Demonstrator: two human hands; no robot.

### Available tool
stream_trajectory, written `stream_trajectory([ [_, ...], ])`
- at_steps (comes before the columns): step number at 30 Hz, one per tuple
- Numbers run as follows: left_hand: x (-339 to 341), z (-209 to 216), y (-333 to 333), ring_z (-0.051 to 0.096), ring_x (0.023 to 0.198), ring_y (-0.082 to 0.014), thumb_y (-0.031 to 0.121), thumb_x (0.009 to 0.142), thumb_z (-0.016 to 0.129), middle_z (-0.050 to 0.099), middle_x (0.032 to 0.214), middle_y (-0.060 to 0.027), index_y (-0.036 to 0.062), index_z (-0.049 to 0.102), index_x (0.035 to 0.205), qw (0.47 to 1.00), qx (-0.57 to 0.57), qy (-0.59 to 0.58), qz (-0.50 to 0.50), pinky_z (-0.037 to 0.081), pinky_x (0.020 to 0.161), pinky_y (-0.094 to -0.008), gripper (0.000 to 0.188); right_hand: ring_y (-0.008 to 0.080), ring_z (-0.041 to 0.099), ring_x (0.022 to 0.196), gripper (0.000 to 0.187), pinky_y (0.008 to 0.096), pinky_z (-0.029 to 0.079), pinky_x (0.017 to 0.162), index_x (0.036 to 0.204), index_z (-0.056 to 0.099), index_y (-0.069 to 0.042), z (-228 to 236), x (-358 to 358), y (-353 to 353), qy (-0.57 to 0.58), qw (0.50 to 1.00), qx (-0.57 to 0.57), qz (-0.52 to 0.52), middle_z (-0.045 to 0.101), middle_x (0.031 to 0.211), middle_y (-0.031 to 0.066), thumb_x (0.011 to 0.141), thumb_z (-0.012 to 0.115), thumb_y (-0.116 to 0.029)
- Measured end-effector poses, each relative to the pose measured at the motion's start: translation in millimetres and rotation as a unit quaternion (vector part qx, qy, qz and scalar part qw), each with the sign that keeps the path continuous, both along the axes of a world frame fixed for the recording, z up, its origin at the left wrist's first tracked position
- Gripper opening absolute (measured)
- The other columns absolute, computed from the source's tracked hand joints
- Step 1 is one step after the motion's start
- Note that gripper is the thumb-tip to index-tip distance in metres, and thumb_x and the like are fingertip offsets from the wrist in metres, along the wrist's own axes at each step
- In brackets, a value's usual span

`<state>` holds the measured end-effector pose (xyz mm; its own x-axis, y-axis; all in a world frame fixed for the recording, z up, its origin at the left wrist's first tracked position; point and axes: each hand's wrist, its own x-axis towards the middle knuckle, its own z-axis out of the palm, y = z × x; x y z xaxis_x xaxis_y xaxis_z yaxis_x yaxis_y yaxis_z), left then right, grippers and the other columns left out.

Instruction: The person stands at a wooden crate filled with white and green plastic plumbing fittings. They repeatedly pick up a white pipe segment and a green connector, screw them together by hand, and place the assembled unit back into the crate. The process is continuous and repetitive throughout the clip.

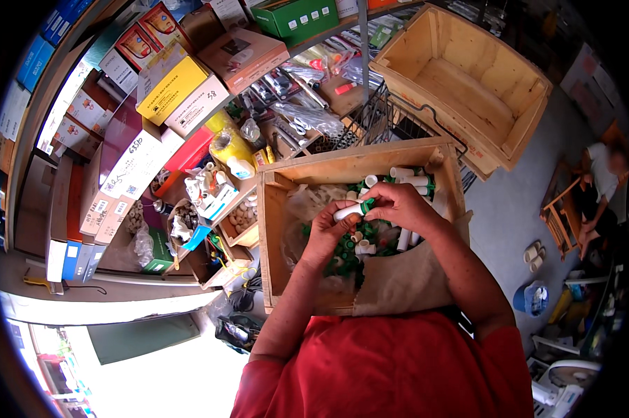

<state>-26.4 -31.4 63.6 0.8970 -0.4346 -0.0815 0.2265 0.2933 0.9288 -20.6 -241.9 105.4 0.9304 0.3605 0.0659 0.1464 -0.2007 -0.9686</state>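
My left hand [323, 228] is closed around a short white plastic tube [347, 212]. At the tube's right end sits a green plastic fitting [367, 205], and the fingers of my right hand [399, 203] pinch it. Whether the fitting is fully seated on the tube I cannot tell. Both hands are above a wooden box [356, 152] in front of me. Loose white tubes [403, 240] and green fittings [344, 258] lie mixed in the box, partly hidden by my hands. A grey-brown cloth [406, 280] hangs over the box's near right edge.
A larger wooden crate [461, 73] stands beyond to the right, near a black wire basket [405, 122]. Shelves of cardboard boxes [171, 87] rise at the left. On the right floor are slippers [534, 256], a blue bin [530, 298] and a seated person [600, 181].
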Motion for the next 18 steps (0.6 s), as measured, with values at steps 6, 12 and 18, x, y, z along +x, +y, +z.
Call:
stream_trajectory([
  [6, -1.3, 1.8, -4.0, 0.055, 0.072, -0.0067, 0.013, 0.091, 0.067, 0.063, 0.091, -0.0005, 0.0020, 0.059, 0.113, 1.000, 0.023, -0.004, 0.013, 0.047, 0.066, -0.0217, 0.025, 0.0126, 0.066, 0.076, 0.029, 0.0279, 0.052, 0.069, 0.102, 0.063, -0.002, -3.0, 0.7, 0.7, -0.027, 1.000, -0.013, -0.006, 0.069, 0.083, 0.0085, 0.078, 0.077, -0.008],
  [12, -1.9, 0.0, -2.9, 0.055, 0.073, -0.0060, 0.012, 0.090, 0.067, 0.064, 0.094, -0.0010, 0.0023, 0.059, 0.113, 0.999, 0.030, -0.020, 0.009, 0.047, 0.065, -0.0212, 0.026, 0.0136, 0.067, 0.073, 0.028, 0.0286, 0.052, 0.067, 0.100, 0.063, -0.002, -3.7, -1.7, 4.2, -0.033, 0.999, -0.027, -0.013, 0.069, 0.079, 0.0084, 0.077, 0.078, -0.009],
  [18, -3.6, -4.6, 0.1, 0.055, 0.078, -0.0049, 0.009, 0.090, 0.067, 0.063, 0.095, 0.0005, 0.0029, 0.058, 0.114, 0.998, 0.035, -0.044, 0.010, 0.047, 0.067, -0.0204, 0.026, 0.0130, 0.066, 0.072, 0.025, 0.0283, 0.051, 0.065, 0.096, 0.062, -0.001, -5.8, -2.6, 5.6, -0.039, 0.999, -0.020, -0.008, 0.069, 0.079, 0.0079, 0.077, 0.077, -0.009],
])
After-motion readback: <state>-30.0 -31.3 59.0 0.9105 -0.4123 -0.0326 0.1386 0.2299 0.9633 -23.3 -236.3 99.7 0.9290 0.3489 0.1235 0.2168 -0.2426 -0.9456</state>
